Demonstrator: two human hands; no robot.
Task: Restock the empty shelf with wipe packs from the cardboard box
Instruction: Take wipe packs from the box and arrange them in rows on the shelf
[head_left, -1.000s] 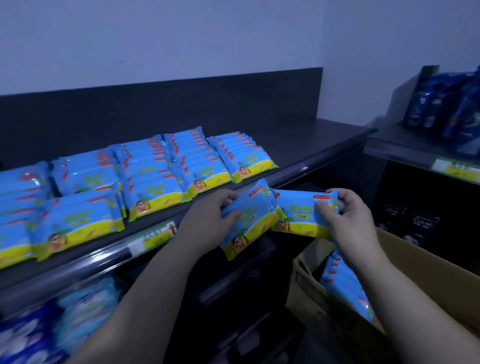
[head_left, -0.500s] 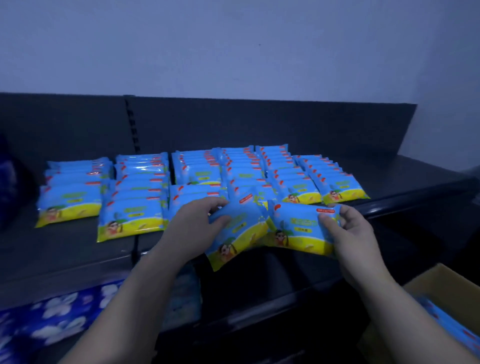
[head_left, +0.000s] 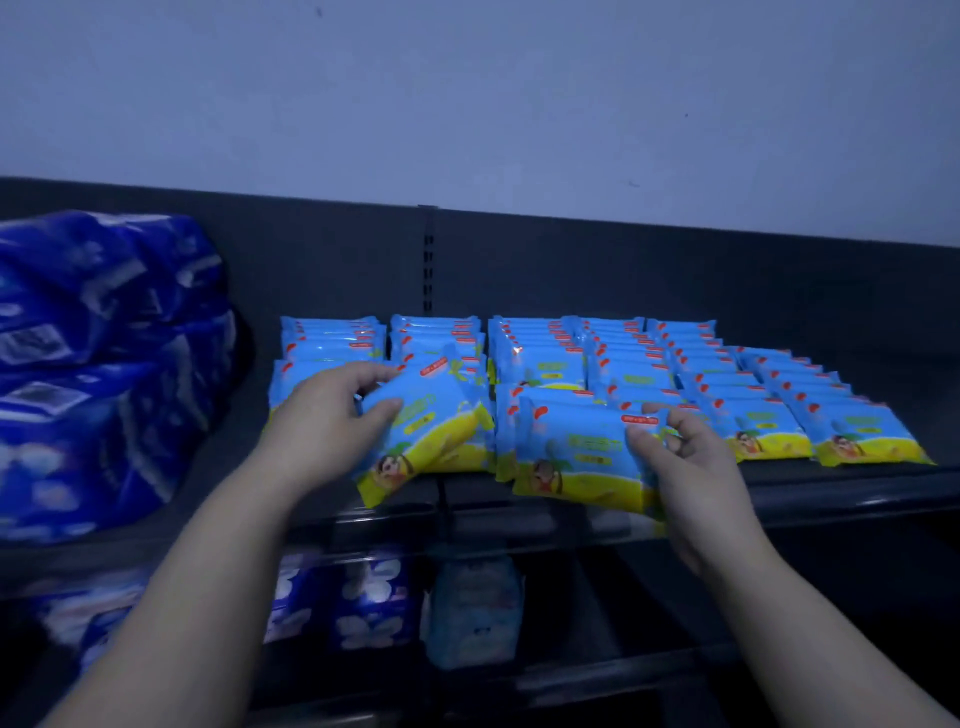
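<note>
I'm gripping a tilted wipe pack (head_left: 426, 431) in my left hand (head_left: 327, 415) at frame centre; my right hand (head_left: 685, 457) is pinching another pack (head_left: 576, 457) over the shelf (head_left: 831, 483) edge.

No legible print on the wipe packs (head_left: 634, 371)

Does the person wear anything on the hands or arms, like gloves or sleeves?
No. The left hand and right hand are bare, with no gloves or rings seen. Both forearms show no sleeve, watch or bracelet in view.
</note>
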